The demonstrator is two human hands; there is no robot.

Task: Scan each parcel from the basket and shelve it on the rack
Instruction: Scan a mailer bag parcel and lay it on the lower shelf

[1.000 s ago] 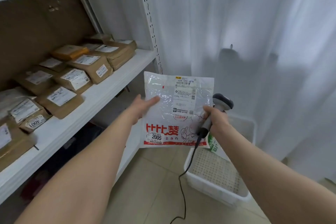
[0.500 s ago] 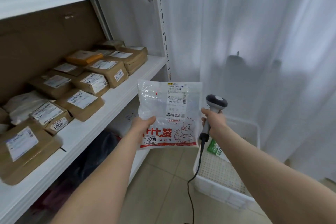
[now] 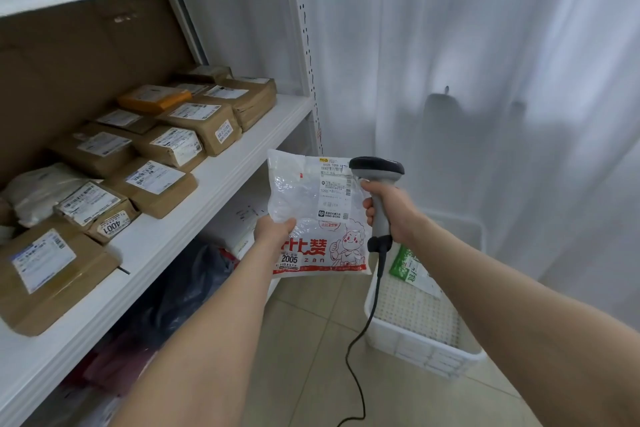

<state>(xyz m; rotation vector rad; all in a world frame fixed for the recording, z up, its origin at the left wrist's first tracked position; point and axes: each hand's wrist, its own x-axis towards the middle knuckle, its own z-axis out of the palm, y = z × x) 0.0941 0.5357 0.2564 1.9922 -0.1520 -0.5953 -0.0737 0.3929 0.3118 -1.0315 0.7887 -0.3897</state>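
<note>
Item: white plastic parcel (image 3: 311, 208), red print and a sticker reading 2005 near its lower edge, shipping label on the upper right face; held upright in mid-air at frame centre, in front of the rack's middle shelf (image 3: 249, 146), not resting on it. Left hand (image 3: 273, 230): thumb and fingers pinch the parcel's left side, at its 8 o'clock. Right hand (image 3: 389, 213): fingers wrapped round the grip of a grey handheld scanner (image 3: 376, 168), its head at the parcel's 2 o'clock, overlapping the label's right edge; black cable (image 3: 363, 333) hangs from the grip toward the floor at 6 o'clock. White perforated basket (image 3: 426, 354) on the tiles at the parcel's 4 o'clock, holding a green-printed packet (image 3: 407, 262) against its left side. Brown labelled parcels (image 3: 156, 184) lie in rows on the shelf at 9 to 10 o'clock; one sticker reads 4001. White curtain (image 3: 485, 62) from 12 to 3 o'clock
</note>
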